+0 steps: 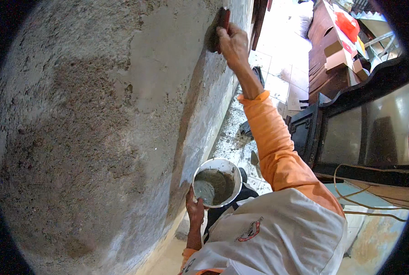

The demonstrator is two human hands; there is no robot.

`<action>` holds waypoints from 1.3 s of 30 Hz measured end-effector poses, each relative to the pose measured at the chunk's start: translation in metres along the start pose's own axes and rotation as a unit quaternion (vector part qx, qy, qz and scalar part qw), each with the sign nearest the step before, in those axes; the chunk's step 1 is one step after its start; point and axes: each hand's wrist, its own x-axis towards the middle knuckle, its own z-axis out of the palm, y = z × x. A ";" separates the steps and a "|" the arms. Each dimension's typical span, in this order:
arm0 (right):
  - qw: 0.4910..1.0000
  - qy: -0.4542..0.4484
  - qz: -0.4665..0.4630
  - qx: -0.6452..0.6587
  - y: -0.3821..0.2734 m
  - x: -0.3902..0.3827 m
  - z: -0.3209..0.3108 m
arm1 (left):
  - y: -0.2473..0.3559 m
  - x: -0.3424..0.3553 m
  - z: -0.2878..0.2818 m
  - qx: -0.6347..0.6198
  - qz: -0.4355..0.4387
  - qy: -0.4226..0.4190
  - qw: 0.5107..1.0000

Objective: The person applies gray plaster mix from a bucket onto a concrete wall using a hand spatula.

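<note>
Far up in the view, my right hand [234,43] is closed around a dark red, flat-edged tool, perhaps a plastering float [224,20], held against the wall [163,59]. The tool is seen nearly edge-on, so its face is hidden. Lower down, my left hand [195,211] grips the rim of a white bucket [238,176] close to the wall. Wet grey mortar [223,183] lies inside, with a paler, watery patch on its left. The wall is smooth grey near my right hand and rough, dark brown farther left.
Splattered pale floor tiles [227,142] run along the wall's foot. On the right stands a dark cabinet [369,133] with glass panes, and a loose cable [369,207] hangs below it. Cardboard [337,50] and a red plastic bag [346,25] lie beyond.
</note>
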 end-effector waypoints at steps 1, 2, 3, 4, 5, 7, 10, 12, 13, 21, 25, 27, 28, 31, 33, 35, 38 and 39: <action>1.000 0.013 -0.028 -0.008 -0.006 -0.010 0.004 | 0.001 0.000 0.000 0.000 0.000 0.003 1.000; 0.999 0.009 -0.032 -0.026 -0.020 -0.028 0.005 | 0.000 0.001 -0.005 0.017 0.024 -0.008 1.000; 0.973 0.076 -0.180 -0.123 -0.025 -0.051 0.008 | 0.000 0.003 -0.007 0.035 0.050 -0.019 0.998; 0.993 0.033 -0.110 -0.034 -0.040 -0.072 0.003 | 0.006 0.004 -0.006 0.043 0.002 -0.017 0.999; 0.990 0.009 -0.142 -0.012 -0.044 -0.093 -0.002 | 0.001 0.005 -0.009 0.049 0.004 -0.018 0.999; 0.995 -0.093 -0.043 0.000 -0.073 -0.127 -0.023 | -0.023 0.015 -0.020 0.142 0.106 -0.015 0.984; 0.996 -0.035 -0.004 0.084 -0.025 -0.136 -0.058 | 0.009 0.014 -0.002 0.107 0.005 -0.007 0.994; 0.996 0.043 -0.061 0.055 0.001 -0.114 -0.065 | 0.014 0.013 -0.003 0.127 -0.016 -0.013 0.992; 0.999 0.028 -0.029 0.036 0.001 -0.098 -0.072 | 0.018 0.009 -0.003 0.133 -0.017 -0.008 0.991; 0.987 0.044 -0.140 0.068 0.058 -0.007 -0.011 | 0.016 0.000 0.009 0.106 -0.036 0.021 0.993; 0.993 0.033 -0.114 0.018 0.046 -0.031 0.009 | 0.053 -0.012 0.023 0.040 -0.084 0.011 0.996; 0.987 0.053 -0.148 0.046 0.042 -0.065 0.019 | 0.063 -0.011 0.031 0.066 -0.119 0.020 0.991; 0.981 0.071 -0.167 0.065 0.034 -0.088 0.025 | 0.058 -0.010 0.031 0.064 -0.121 0.021 0.990; 0.988 -0.020 -0.130 0.079 -0.002 -0.172 0.019 | 0.042 -0.007 0.032 0.087 -0.091 -0.012 0.992; 0.991 -0.060 -0.102 0.067 -0.005 -0.203 -0.005 | 0.054 -0.005 0.040 0.012 -0.151 -0.017 0.988; 0.985 -0.115 -0.125 0.044 -0.005 -0.209 -0.024 | 0.023 -0.003 0.027 0.104 -0.066 -0.026 0.992; 0.984 -0.068 -0.157 0.055 0.020 -0.178 -0.051 | 0.028 0.002 0.033 0.104 -0.075 -0.033 0.991; 0.986 -0.021 -0.147 0.071 0.024 -0.152 -0.054 | 0.045 -0.005 0.039 0.056 -0.104 -0.032 0.992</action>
